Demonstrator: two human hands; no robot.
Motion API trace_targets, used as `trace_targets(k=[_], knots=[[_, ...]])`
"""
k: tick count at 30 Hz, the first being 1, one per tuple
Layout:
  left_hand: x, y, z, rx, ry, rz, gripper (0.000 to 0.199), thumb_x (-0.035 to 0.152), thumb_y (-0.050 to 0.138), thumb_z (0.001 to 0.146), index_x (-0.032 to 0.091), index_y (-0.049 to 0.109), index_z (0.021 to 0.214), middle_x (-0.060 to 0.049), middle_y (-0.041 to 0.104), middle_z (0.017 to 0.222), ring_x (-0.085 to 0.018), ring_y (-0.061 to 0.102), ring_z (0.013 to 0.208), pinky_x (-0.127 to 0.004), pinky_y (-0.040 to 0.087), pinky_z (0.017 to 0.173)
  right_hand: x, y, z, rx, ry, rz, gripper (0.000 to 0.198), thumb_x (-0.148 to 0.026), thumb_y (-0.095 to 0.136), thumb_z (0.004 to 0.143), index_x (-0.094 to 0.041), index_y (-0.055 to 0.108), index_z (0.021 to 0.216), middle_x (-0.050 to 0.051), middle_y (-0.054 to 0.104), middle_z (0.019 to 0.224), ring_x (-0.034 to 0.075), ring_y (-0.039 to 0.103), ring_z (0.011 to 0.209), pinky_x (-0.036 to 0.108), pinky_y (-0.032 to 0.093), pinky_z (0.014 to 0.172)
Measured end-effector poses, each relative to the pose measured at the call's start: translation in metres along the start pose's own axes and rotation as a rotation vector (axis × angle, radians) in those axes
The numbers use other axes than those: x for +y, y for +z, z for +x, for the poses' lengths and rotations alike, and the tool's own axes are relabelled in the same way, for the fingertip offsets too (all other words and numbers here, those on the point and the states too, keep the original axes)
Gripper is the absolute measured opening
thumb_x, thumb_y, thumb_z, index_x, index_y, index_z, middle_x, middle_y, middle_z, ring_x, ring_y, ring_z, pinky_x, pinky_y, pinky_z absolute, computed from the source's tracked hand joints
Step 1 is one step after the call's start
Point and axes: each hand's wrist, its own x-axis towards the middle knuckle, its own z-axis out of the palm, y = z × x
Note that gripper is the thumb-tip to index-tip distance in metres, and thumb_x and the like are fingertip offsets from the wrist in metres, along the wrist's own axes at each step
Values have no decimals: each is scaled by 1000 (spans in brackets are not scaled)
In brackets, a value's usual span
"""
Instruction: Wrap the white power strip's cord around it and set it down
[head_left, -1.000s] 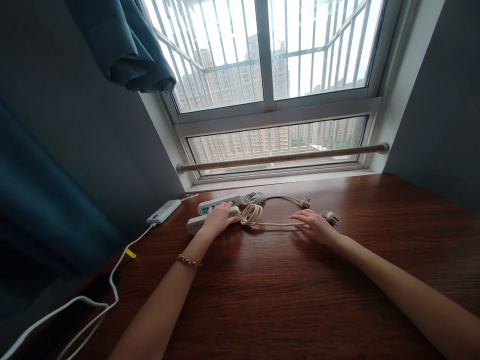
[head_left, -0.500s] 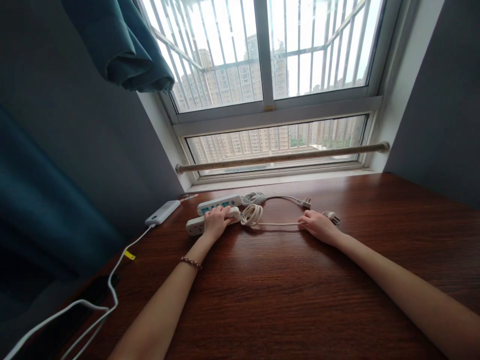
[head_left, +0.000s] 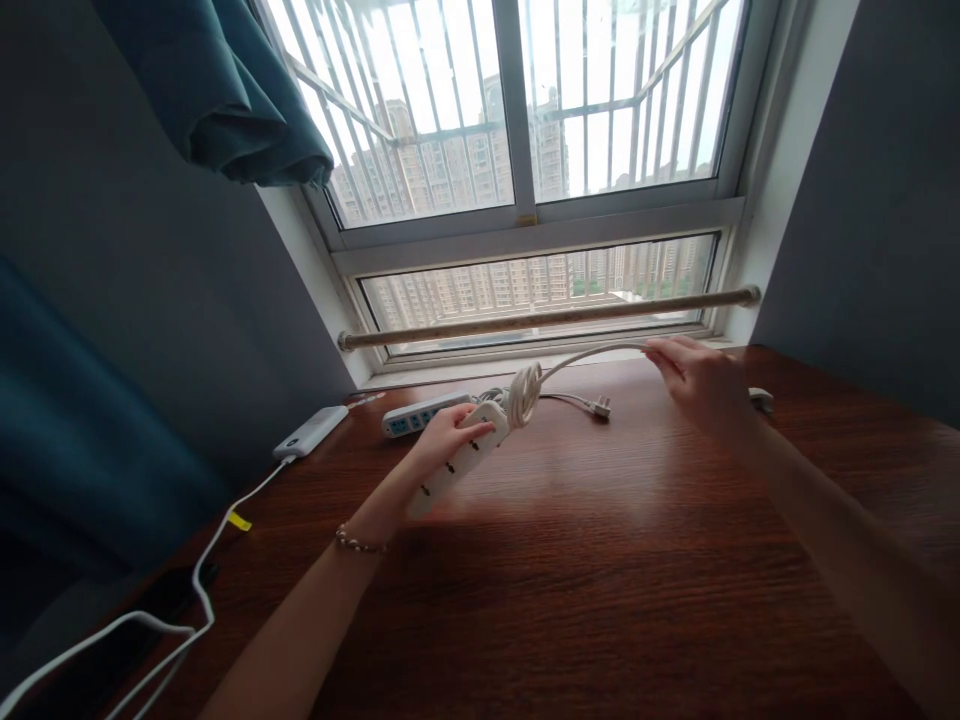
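Observation:
My left hand (head_left: 448, 438) is closed round the upper end of a white power strip (head_left: 459, 468), which is tilted and raised off the desk. A coiled bundle of white cord (head_left: 523, 396) hangs at the strip's end. From that bundle the power cord (head_left: 592, 354) arches across to my right hand (head_left: 694, 385), which pinches it. The cord's plug (head_left: 760, 400) shows just beyond my right wrist. A second power strip (head_left: 424, 414) with blue sockets lies behind my left hand, and its plug (head_left: 600, 407) rests on the desk.
A white power bank (head_left: 312, 432) lies at the desk's left with a white cable (head_left: 244, 499) plugged in, carrying a yellow tag (head_left: 240, 522). A dark object (head_left: 176, 592) sits at the left edge. Behind the brown desk (head_left: 570, 590) stands a window with a horizontal rail (head_left: 547, 320).
Both hands have lifted the nearer power strip and its cord off the desk. The strip has turned to a tilt, and my right hand has moved up and to the right.

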Motion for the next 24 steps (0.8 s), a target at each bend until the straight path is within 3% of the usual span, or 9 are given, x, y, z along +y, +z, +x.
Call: trace_targets(k=[2,4,9,16,24], knots=[[16,11,-6,-164,-12,-280,45,51,53,75,11,59,94,-8,63,84,-18,58,72,-25,41,62,6,-12,4,46,56,49,28,-33,39,89,-22,60,102,3,64,95,19,58,77,27,33,58],[29,22,-13,-247,-30,-489,44,49,53,76,9,58,93,-9,63,84,-16,57,68,-23,41,60,9,-23,6,71,84,56,28,-34,40,88,-22,61,103,3,64,97,19,58,80,27,33,58],[52,38,-24,-332,-44,-696,47,46,62,72,10,56,102,-9,63,85,-15,58,69,-21,43,61,8,-44,7,48,46,-46,26,-35,43,86,-26,62,102,0,65,93,18,59,73,27,31,56],[84,48,-40,-258,-8,-686,53,41,59,76,16,45,120,-11,61,100,-19,60,82,-25,45,68,1,-56,3,-120,-175,-124,23,-33,45,82,-26,66,88,-1,64,70,16,55,65,26,27,54],[89,43,-33,-283,127,-480,45,31,65,71,14,49,110,-8,60,99,-21,58,85,-29,46,73,-2,-66,2,-246,-334,90,22,-31,47,79,-23,67,74,-1,61,61,12,52,58,24,28,54]])
